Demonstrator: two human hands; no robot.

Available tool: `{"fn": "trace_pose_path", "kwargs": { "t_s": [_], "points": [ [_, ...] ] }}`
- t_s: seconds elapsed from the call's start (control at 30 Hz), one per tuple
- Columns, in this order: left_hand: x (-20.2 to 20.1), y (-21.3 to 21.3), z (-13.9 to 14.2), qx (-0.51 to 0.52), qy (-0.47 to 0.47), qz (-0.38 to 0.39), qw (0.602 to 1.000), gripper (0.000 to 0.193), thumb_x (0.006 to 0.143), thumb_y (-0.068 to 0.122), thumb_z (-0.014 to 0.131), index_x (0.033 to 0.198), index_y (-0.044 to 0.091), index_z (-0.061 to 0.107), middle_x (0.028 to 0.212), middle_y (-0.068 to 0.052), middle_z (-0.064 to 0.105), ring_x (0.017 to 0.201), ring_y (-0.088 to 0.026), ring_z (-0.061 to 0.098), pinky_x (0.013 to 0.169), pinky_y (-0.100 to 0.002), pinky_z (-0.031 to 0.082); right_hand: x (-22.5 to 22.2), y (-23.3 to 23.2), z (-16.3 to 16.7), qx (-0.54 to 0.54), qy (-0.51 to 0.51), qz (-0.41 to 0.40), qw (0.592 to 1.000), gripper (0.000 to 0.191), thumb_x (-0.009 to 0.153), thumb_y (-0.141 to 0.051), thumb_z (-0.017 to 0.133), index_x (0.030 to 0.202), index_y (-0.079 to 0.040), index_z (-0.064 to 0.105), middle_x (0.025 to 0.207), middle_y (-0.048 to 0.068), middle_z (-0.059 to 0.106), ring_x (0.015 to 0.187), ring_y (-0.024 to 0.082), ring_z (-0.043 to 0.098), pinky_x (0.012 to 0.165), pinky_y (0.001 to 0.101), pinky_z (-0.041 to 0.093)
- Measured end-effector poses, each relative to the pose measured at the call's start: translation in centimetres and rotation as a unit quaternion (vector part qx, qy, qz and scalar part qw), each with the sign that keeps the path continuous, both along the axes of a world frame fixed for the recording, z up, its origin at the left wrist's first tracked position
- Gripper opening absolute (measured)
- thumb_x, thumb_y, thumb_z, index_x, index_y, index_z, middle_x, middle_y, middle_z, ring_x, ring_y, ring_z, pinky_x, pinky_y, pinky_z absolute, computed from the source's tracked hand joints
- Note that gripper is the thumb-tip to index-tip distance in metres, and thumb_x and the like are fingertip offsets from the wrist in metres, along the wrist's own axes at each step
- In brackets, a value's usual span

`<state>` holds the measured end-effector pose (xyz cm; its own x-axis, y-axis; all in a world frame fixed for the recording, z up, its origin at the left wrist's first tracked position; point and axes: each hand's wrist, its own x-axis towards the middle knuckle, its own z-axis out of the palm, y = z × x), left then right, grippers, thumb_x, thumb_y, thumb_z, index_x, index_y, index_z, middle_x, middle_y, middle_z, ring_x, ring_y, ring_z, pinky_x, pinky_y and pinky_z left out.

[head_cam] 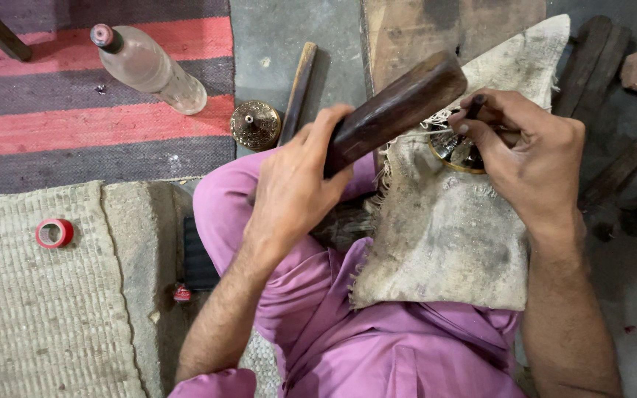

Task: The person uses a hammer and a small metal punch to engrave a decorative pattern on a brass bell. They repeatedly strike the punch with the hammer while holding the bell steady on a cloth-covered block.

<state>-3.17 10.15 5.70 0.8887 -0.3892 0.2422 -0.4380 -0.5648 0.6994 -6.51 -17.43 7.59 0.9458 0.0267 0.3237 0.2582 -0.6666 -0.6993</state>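
Gripping a mallet (392, 110) (left), right pinching punch (475, 105); bottle (149, 66), tape (54, 233) aside.

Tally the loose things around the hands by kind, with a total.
Wooden mallet, in left hand: 1
Dark punch, in right hand: 1
Round brass pieces, one under the punch, one on the floor: 2
Plastic bottle: 1
Red tape roll: 1
Burlap cloth: 1
Total: 7
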Motion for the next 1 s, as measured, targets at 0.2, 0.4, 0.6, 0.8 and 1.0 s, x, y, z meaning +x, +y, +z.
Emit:
{"fn": "trace_pose_path", "kwargs": {
  "t_s": [0.2,0.4,0.6,0.8,1.0],
  "points": [
    [1.5,-0.6,0.7,0.084,-0.052,0.005,0.995,0.077,0.083,0.012,0.08,0.15,0.024,0.044,0.098,-0.012,0.064,0.088,-0.035,0.07,0.071,-0.047,0.055,0.1,-0.4,-0.6,-0.036,-0.02,0.001,0.999,0.014,0.106,0.01,0.07,0.12,0.007,0.071,0.11,0.015,0.077,0.104,0.02,0.078,0.087,0.026,0.066],
    [2.8,-1.2,0.4,0.111,-0.106,-0.017,0.988,0.089,0.088,0.006,0.078,0.161,0.032,0.034,0.099,-0.01,0.062,0.085,-0.032,0.069,0.073,-0.046,0.056,0.0,-0.2,-0.3,-0.044,-0.015,-0.007,0.999,0.013,0.107,0.006,0.074,0.12,0.005,0.073,0.107,0.013,0.078,0.099,0.018,0.079,0.084,0.0264,0.064],
    [3.0,-1.3,0.4,0.106,-0.127,-0.024,0.986,0.085,0.093,0.004,0.07,0.162,0.034,0.032,0.095,-0.009,0.058,0.084,-0.03,0.067,0.073,-0.046,0.055,0.1,0.1,0.0,-0.047,-0.026,-0.016,0.998,0.017,0.102,0.001,0.077,0.119,0.003,0.074,0.105,0.013,0.077,0.097,0.019,0.077,0.083,0.0257,0.062],
    [3.0,-1.1,0.3,0.077,-0.152,-0.004,0.985,0.08,0.093,0.009,0.065,0.161,0.035,0.031,0.098,-0.01,0.06,0.089,-0.03,0.068,0.075,-0.046,0.055,0.3,0.4,0.4,-0.08,-0.016,-0.04,0.996,0.015,0.103,-0.002,0.084,0.115,0.003,0.075,0.104,0.013,0.078,0.095,0.017,0.078,0.077,0.025,0.061],
    [3.1,-0.8,0.3,0.133,-0.15,0.003,0.98,0.085,0.092,0.003,0.067,0.162,0.034,0.032,0.101,-0.011,0.061,0.09,-0.032,0.068,0.075,-0.048,0.055,0.4,1.4,1.3,-0.002,-0.023,-0.02,1.0,0.017,0.1,0.002,0.073,0.117,0.002,0.072,0.103,0.012,0.076,0.097,0.016,0.076,0.081,0.0235,0.062]
  ]
}}
